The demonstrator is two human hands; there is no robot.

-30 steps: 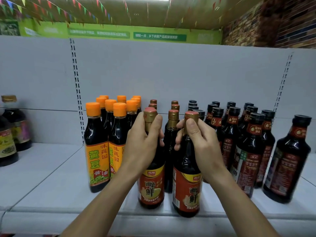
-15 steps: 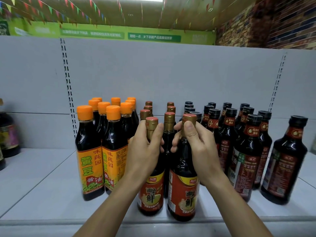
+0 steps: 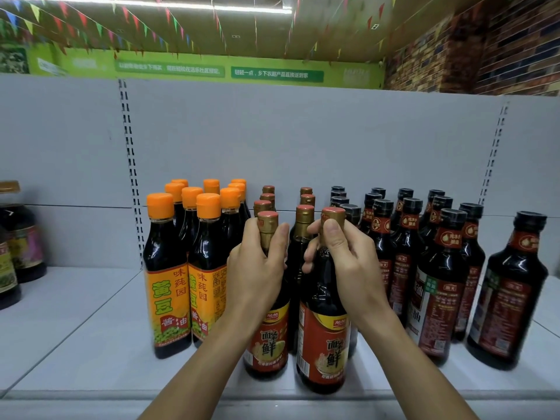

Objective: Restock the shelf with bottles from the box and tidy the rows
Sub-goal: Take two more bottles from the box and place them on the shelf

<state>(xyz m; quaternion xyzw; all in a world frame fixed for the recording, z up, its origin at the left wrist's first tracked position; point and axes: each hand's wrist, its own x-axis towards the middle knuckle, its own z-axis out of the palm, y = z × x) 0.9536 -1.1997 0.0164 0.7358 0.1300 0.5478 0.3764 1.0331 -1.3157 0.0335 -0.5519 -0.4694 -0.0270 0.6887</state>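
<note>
left bottle (image 3: 268, 344): dark glass sauce bottle with a red and yellow label, gold foil neck and red cap. It's upright near the front edge of the grey metal shelf (image 3: 91, 344)
right bottle (image 3: 325, 353): same kind, just beside the left one and a touch closer to the shelf edge, also upright
left hand (image 3: 257, 268): wrapped round the left bottle's neck, with the thumb up on the foil just under the cap
right hand (image 3: 348, 262): gripping the right bottle's neck the same way, thumb pressed on the foil below the cap
rows behind (image 3: 304, 219): more gold-necked bottles lined up front to back, right behind the two being held
orange-capped bottles (image 3: 168, 283): a tight cluster just to the left, dark liquid, orange and yellow labels
black-capped bottles (image 3: 439, 283): several rows on the right, dark with red labels, packed close
lone black-capped bottle (image 3: 509, 298): stands apart from those rows, further right
far-left bottles (image 3: 21, 237): a couple of squat dark ones in the next shelf bay, partly cut off by the frame
back panel (image 3: 272, 140): plain grey with slotted uprights
up top: green banner (image 3: 242, 71) with white text, coloured bunting, brick-pattern wall (image 3: 485, 50) on the right
</note>
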